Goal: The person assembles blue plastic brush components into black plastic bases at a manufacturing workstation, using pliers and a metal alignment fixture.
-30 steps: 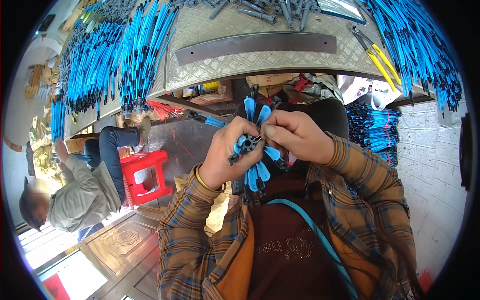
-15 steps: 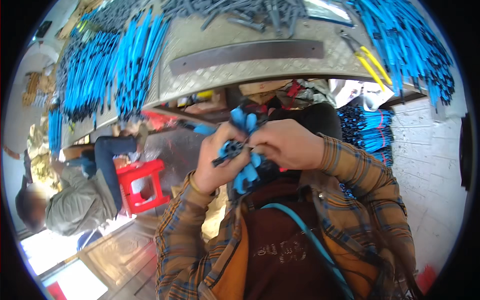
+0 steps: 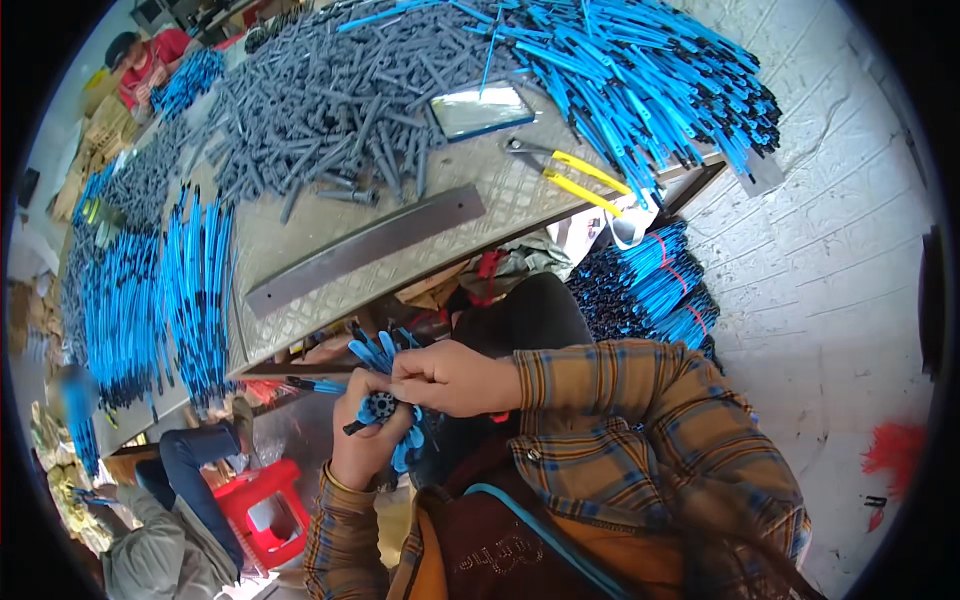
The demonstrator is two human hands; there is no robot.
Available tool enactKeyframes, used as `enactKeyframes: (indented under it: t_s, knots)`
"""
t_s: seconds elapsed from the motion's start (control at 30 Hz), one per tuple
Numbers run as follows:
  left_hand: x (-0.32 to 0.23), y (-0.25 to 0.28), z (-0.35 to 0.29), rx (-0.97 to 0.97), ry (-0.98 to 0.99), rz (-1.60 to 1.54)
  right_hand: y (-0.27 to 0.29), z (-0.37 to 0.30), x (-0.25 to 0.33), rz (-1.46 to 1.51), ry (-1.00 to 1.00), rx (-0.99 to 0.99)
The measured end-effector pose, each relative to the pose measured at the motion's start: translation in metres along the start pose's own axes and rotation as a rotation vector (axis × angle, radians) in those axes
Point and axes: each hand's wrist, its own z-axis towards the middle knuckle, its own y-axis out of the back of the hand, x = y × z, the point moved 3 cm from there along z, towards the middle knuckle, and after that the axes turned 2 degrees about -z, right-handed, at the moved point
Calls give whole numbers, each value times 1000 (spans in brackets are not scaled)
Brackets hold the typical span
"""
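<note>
In front of my lap, my left hand [image 3: 362,435] is closed around a bundle of blue strips [image 3: 372,350] with a round black end [image 3: 381,406] facing up between thumb and fingers. Blue strips stick out above and below the fist. My right hand [image 3: 455,378] presses its curled fingers against the bundle, just beside the left thumb. Whatever its fingertips pinch is hidden. On the table [image 3: 300,235] beyond my hands lies a dark flat metal bar [image 3: 365,250]. Behind it to the right rest cutters with yellow handles [image 3: 585,183].
Grey plastic tubes [image 3: 320,110] are heaped on the table, near a glassy rectangular plate [image 3: 482,110]. Blue strips with black ends [image 3: 640,80] pile up at right, others [image 3: 195,300] at left. Tied bundles [image 3: 660,285] lie below. A co-worker [image 3: 150,550] sits by a red stool [image 3: 265,510]; another [image 3: 155,65] is far left.
The view has swung, so the table shows more fully and my hands appear lower and farther left. My left hand still grips the bundle, with the right hand against it.
</note>
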Motion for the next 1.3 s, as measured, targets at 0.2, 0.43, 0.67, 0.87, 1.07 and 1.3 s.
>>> enactKeyframes:
  t_s: [0.2, 0.43, 0.67, 0.87, 1.07, 1.3]
  knots:
    - [-16, -6, 6, -1, -131, 0, 67, -14, 1, -216, -199, 7]
    - [22, -6, -2, 76, -20, -589, 183, -57, -56, -1331, -191, -397]
    - [-7, -2, 3, 184, 72, -211, 194, -68, -53, -498, -304, -336]
    - [-5, -6, -2, 252, 155, -320, 104, -70, 15, -496, -35, 300]
    - [-2, -4, -13, 264, 189, -371, 81, -56, 26, -735, 72, 270]
    - [-11, -4, -6, 298, 193, -333, 75, -53, 23, -719, 53, 284]
